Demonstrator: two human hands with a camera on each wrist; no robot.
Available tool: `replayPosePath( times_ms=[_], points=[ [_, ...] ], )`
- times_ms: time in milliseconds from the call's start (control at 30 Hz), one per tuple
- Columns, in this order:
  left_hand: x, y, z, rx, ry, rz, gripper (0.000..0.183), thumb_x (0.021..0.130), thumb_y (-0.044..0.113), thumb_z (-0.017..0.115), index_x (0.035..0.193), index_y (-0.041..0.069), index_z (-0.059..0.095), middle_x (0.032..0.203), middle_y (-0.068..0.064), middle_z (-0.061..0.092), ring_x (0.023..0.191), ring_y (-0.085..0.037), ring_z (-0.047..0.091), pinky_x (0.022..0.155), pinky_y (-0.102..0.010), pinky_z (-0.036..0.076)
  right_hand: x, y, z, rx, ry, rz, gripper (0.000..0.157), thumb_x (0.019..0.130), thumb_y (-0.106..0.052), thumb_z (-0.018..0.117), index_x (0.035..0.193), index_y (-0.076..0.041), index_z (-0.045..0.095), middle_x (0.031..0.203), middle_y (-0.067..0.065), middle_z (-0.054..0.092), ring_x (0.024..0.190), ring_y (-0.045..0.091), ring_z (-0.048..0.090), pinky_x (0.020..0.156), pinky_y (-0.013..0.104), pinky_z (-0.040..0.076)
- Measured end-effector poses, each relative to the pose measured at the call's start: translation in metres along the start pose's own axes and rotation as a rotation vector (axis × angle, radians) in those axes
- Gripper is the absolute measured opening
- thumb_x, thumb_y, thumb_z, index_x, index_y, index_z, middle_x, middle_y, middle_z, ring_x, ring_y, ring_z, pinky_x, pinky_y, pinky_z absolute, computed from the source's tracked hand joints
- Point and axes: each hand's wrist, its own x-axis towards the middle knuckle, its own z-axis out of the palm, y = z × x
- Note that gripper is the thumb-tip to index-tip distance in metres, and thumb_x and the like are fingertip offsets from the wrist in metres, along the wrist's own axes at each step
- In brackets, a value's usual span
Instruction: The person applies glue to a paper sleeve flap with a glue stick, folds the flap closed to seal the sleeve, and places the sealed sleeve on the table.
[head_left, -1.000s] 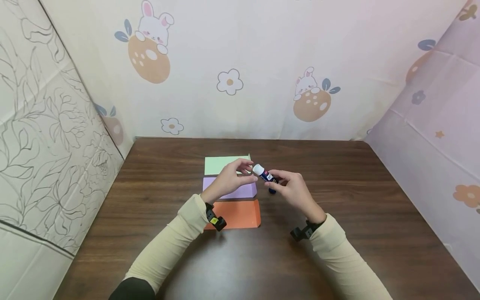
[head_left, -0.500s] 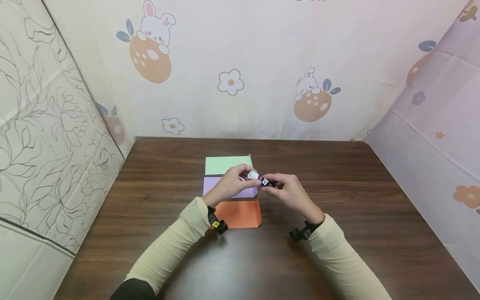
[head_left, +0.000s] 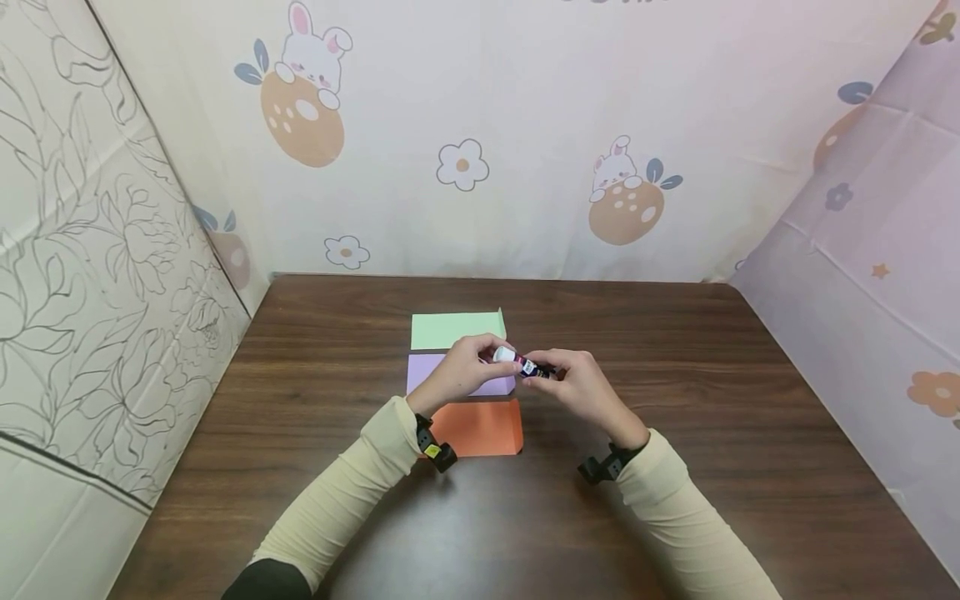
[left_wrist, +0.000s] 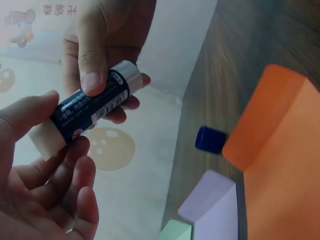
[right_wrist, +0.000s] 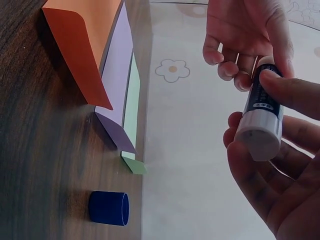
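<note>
A pale printed curtain [head_left: 525, 217] fills the upper part of the head view, and below it the brown table [head_left: 750, 400] spreads to the bottom edge. On the table, around the middle of that frame, three papers with folded right ends lie in a column: orange paper [head_left: 480, 427] lowest, purple paper [head_left: 422, 372] in the middle, partly hidden, and green paper [head_left: 450, 327] highest. The left hand [head_left: 463, 368] passes over the purple paper, while the right hand [head_left: 576, 377] is just right of the column. Between them, raised off the table near frame centre, is the glue stick [left_wrist: 100, 107]. Both hands grip it: left thumb and fingertips pinch one pale end, and right thumb and fingers clasp the dark barrel near the other. Its long axis bridges the two grips, slanting gently from upper left to lower right in the head view, and from lower left to upper right in the left wrist view. Smallest, the blue cap [right_wrist: 106, 208] sits at lower left of the right wrist view, apart from the glue stick; the right hand looks nearer to it.
</note>
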Motion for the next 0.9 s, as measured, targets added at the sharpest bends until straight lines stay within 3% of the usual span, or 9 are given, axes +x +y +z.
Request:
replayPosePath(
  times_ms=[333, 900],
  points=[
    [-0.002, 0.001, -0.004, -0.006, 0.062, 0.01, 0.024, 0.086, 0.027, 0.074, 0.103, 0.01, 0.071, 0.076, -0.002, 0.056, 0.072, -0.015, 0.046, 0.061, -0.025, 0.037, -0.005, 0.0, -0.009, 0.057, -0.018, 0.085, 0.032, 0.082, -0.014, 0.078, 0.112, -0.008, 0.071, 0.097, 0.01, 0.071, 0.078, 0.021, 0.059, 0.069, 0.028, 0.054],
    [-0.004, -0.001, -0.009, -0.04, 0.094, -0.002, 0.023, 0.085, 0.027, 0.075, 0.101, 0.01, 0.072, 0.079, -0.002, 0.06, 0.074, -0.015, 0.049, 0.064, -0.025, 0.041, -0.006, 0.016, -0.009, 0.079, -0.055, 0.146, 0.029, 0.084, -0.022, 0.077, 0.108, -0.008, 0.072, 0.091, 0.007, 0.07, 0.08, 0.019, 0.059, 0.072, 0.031, 0.052]
  ],
)
